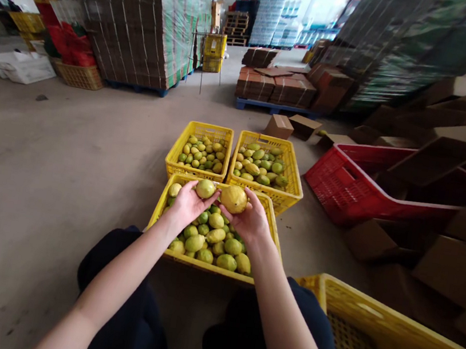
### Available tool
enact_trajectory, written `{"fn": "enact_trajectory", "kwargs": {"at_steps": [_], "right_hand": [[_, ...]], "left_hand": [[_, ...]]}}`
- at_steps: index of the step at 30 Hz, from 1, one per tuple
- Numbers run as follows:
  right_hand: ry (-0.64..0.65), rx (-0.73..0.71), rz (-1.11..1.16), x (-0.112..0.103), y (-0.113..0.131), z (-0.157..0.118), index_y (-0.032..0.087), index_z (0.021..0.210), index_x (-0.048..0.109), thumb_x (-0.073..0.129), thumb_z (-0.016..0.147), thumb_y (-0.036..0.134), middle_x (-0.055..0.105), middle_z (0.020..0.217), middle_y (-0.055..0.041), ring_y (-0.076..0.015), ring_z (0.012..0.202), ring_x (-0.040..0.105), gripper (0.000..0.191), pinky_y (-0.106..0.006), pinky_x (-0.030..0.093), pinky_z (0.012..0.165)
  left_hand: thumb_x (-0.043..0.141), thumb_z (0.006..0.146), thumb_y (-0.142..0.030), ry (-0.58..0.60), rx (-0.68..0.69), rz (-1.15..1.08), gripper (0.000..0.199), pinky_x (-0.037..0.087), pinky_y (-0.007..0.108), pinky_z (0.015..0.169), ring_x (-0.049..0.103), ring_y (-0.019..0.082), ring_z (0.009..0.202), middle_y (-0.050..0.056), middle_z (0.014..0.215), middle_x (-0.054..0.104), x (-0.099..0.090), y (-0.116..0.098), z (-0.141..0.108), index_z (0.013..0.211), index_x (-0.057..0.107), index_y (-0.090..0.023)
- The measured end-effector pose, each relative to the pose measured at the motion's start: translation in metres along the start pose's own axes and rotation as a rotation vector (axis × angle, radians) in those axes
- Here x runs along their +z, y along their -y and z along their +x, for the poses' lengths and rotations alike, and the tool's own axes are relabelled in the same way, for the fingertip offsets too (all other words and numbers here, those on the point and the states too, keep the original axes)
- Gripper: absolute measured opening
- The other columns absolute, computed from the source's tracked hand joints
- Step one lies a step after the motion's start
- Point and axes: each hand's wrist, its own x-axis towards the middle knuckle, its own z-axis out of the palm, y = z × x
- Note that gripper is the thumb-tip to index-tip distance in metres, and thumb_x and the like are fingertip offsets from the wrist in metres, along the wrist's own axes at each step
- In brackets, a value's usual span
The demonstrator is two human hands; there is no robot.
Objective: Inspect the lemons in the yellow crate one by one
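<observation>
Over the nearest yellow crate (210, 272), my left hand (188, 206) holds a small yellow-green lemon (205, 188) between thumb and fingers. My right hand (251, 219) grips a larger, yellower lemon (233, 199) beside it. The fingertips of both hands come close together between the two fruits. Below them the crate is filled with green and yellow lemons (215, 235). Just behind stand two more yellow crates, a left one (174, 157) and a right one (295, 177), both with smaller-looking fruit inside.
A yellow crate (402, 325) stands at the lower right. Behind it are a red crate (352, 191) and piled cardboard boxes (456, 252). Further back, flattened cartons (292, 90) lie on a blue pallet, and wrapped stacks (121, 14) rise on both sides.
</observation>
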Motion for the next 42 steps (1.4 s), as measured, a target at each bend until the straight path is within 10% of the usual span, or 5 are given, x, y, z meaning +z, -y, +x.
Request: {"fn": "enact_trajectory", "kwargs": {"at_steps": [12,20,28,33,42], "right_hand": [[-0.131,-0.277,-0.104,0.004,-0.003,0.001,0.019,0.097,0.056,0.064,0.079,0.027,0.071,0.080,-0.0026,-0.0183,0.069,0.070,0.022,-0.031,0.062,0.056],[-0.241,-0.909,-0.715,-0.005,-0.015,0.004,0.025,0.115,0.043,0.086,0.052,0.031,0.063,0.109,-0.0040,-0.0223,0.091,0.067,0.077,-0.040,0.056,0.084],[-0.206,-1.126,-0.848,-0.004,-0.022,0.005,0.024,0.116,0.044,0.081,0.056,0.027,0.059,0.120,-0.0092,-0.0254,0.108,0.061,0.070,-0.043,0.050,0.093],[-0.176,-1.043,-0.732,-0.002,-0.019,0.000,0.025,0.106,0.049,0.084,0.053,0.029,0.062,0.111,-0.0045,-0.0214,0.096,0.064,0.063,-0.036,0.053,0.083],[0.087,-0.330,-0.059,0.005,-0.005,-0.005,0.016,0.090,0.064,0.059,0.071,0.043,0.071,0.084,-0.0076,-0.0193,0.074,0.065,0.033,-0.027,0.054,0.057]], "left_hand": [[0.045,0.094,-0.025,-0.034,0.060,0.178,0.019,0.057,0.022,0.063,0.066,0.014,0.068,0.009,0.084,0.066,-0.001,0.003,0.002,0.099,0.058,-0.011],[0.079,0.066,-0.017,0.142,0.800,0.873,0.050,0.052,0.031,0.089,0.060,0.021,0.107,0.007,0.125,0.059,-0.007,0.009,-0.007,0.111,0.060,-0.023],[0.076,0.071,-0.020,0.220,1.004,1.102,0.047,0.052,0.034,0.091,0.055,0.025,0.119,0.009,0.127,0.057,-0.013,0.010,-0.002,0.116,0.061,-0.024],[0.078,0.069,-0.030,0.209,0.869,1.027,0.052,0.054,0.033,0.085,0.061,0.023,0.106,0.009,0.124,0.060,-0.010,0.008,-0.004,0.118,0.060,-0.022],[0.050,0.080,-0.043,0.291,0.291,0.509,0.037,0.032,0.021,0.037,0.048,0.008,0.043,0.003,0.075,0.063,-0.001,0.003,-0.011,0.100,0.066,-0.016]]}}
